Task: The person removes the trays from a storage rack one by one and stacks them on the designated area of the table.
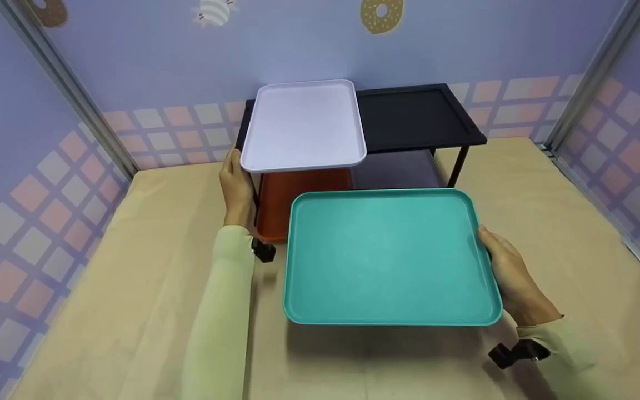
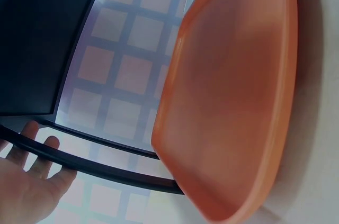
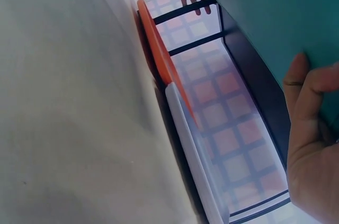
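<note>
My right hand (image 1: 506, 272) grips the right edge of a teal tray (image 1: 386, 255), thumb on top, and holds it level above the table in front of a black two-tier rack (image 1: 417, 116). The right wrist view shows the teal tray (image 3: 265, 12) from below with my right hand's fingers (image 3: 312, 128) curled under it. My left hand (image 1: 235, 186) rests at the rack's left side with straight fingers, which touch a black frame bar (image 2: 95, 168) in the left wrist view. A white tray (image 1: 303, 125) lies on the rack's top left. An orange tray (image 1: 298, 194) sits on the lower shelf.
A pale grey tray (image 1: 398, 169) lies on the lower shelf beside the orange one. The right half of the rack's top is bare black. A beige cloth (image 1: 548, 222) covers the table, with walls close on three sides.
</note>
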`<action>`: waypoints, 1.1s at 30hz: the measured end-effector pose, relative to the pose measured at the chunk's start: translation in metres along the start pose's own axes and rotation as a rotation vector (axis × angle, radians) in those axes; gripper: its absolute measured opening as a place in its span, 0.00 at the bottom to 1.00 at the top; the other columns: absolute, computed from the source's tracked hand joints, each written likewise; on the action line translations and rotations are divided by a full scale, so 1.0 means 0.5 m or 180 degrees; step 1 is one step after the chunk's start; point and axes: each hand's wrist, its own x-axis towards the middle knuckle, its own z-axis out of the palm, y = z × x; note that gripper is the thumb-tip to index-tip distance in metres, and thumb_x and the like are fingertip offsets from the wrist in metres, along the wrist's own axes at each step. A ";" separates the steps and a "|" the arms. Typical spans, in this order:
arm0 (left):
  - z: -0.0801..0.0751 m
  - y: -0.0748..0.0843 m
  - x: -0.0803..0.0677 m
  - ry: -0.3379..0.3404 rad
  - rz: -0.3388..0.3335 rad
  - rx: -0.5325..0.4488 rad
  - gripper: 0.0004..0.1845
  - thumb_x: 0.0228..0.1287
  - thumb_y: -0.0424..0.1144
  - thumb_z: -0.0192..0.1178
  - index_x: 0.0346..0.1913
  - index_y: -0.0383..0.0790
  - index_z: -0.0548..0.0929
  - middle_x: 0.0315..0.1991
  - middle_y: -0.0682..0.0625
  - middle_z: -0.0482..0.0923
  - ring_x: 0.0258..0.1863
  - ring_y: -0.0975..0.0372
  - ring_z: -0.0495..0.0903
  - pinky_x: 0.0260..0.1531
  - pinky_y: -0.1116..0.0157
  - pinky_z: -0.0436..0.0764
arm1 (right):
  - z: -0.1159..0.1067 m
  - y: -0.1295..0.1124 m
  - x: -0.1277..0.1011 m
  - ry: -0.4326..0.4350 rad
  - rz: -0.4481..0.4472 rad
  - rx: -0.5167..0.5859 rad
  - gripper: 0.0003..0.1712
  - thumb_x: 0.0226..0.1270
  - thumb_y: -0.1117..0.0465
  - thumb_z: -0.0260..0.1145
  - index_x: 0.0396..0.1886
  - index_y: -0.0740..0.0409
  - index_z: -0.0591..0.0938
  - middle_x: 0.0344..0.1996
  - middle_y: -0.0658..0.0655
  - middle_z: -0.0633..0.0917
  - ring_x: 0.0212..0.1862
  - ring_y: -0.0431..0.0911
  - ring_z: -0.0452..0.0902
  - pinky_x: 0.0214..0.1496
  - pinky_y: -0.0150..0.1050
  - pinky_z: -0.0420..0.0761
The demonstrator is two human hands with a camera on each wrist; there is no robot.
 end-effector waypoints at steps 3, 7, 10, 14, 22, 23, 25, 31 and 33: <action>-0.001 0.000 -0.001 -0.0009 -0.0003 0.0032 0.24 0.84 0.39 0.41 0.72 0.29 0.72 0.69 0.35 0.74 0.71 0.51 0.72 0.72 0.66 0.69 | 0.003 0.004 0.003 -0.0001 0.0044 -0.0021 0.49 0.81 0.34 0.39 0.83 0.65 0.41 0.76 0.69 0.56 0.69 0.52 0.64 0.57 0.30 0.77; -0.002 -0.002 -0.001 -0.0009 0.0005 0.0052 0.24 0.84 0.39 0.41 0.72 0.29 0.72 0.68 0.35 0.75 0.71 0.51 0.72 0.72 0.65 0.70 | 0.007 0.008 0.005 -0.0023 0.0035 -0.0014 0.49 0.81 0.34 0.39 0.82 0.67 0.45 0.71 0.67 0.63 0.63 0.45 0.72 0.57 0.33 0.80; -0.002 -0.002 0.000 0.0000 0.0030 0.0062 0.24 0.84 0.39 0.41 0.72 0.29 0.72 0.68 0.35 0.75 0.70 0.51 0.72 0.71 0.65 0.70 | 0.010 0.010 0.007 -0.0056 0.0027 -0.0014 0.49 0.81 0.34 0.39 0.82 0.68 0.47 0.69 0.66 0.65 0.61 0.43 0.75 0.58 0.34 0.80; -0.004 -0.002 -0.002 -0.0044 0.0073 0.0017 0.24 0.84 0.39 0.41 0.72 0.29 0.71 0.69 0.36 0.74 0.71 0.51 0.71 0.72 0.67 0.69 | 0.012 0.013 0.009 -0.0054 0.0101 -0.0012 0.51 0.81 0.33 0.39 0.82 0.67 0.42 0.74 0.69 0.58 0.72 0.54 0.63 0.58 0.29 0.77; -0.004 0.001 -0.004 -0.0065 0.0045 0.0005 0.25 0.84 0.40 0.40 0.72 0.29 0.71 0.69 0.36 0.74 0.72 0.51 0.70 0.72 0.66 0.68 | 0.010 0.018 0.011 -0.0053 0.0166 0.0007 0.51 0.81 0.33 0.40 0.83 0.66 0.41 0.75 0.69 0.56 0.67 0.48 0.67 0.58 0.28 0.77; -0.003 0.002 -0.004 -0.0064 0.0046 0.0008 0.24 0.84 0.39 0.40 0.72 0.29 0.71 0.69 0.36 0.74 0.72 0.51 0.71 0.72 0.66 0.69 | 0.010 0.018 0.012 -0.0053 0.0165 0.0005 0.51 0.81 0.33 0.40 0.83 0.67 0.41 0.75 0.69 0.57 0.65 0.45 0.69 0.58 0.29 0.77; -0.003 0.001 -0.004 -0.0051 0.0058 0.0019 0.24 0.84 0.39 0.41 0.72 0.29 0.71 0.68 0.35 0.75 0.71 0.51 0.72 0.72 0.66 0.69 | 0.010 0.019 0.013 -0.0068 0.0170 0.0006 0.51 0.81 0.33 0.40 0.83 0.66 0.42 0.74 0.68 0.58 0.61 0.41 0.71 0.58 0.29 0.78; -0.003 0.000 -0.003 -0.0058 0.0060 0.0049 0.24 0.84 0.39 0.40 0.72 0.29 0.72 0.68 0.36 0.75 0.70 0.51 0.73 0.71 0.65 0.70 | 0.013 0.020 0.013 -0.0093 0.0174 0.0037 0.50 0.81 0.33 0.40 0.82 0.67 0.45 0.73 0.67 0.60 0.60 0.38 0.73 0.60 0.30 0.78; -0.003 0.000 -0.003 -0.0054 0.0050 0.0054 0.24 0.85 0.39 0.40 0.72 0.28 0.71 0.68 0.36 0.74 0.71 0.51 0.72 0.72 0.66 0.69 | 0.014 0.019 0.012 -0.0099 0.0163 0.0055 0.49 0.81 0.33 0.39 0.82 0.67 0.47 0.72 0.67 0.62 0.60 0.38 0.74 0.60 0.31 0.78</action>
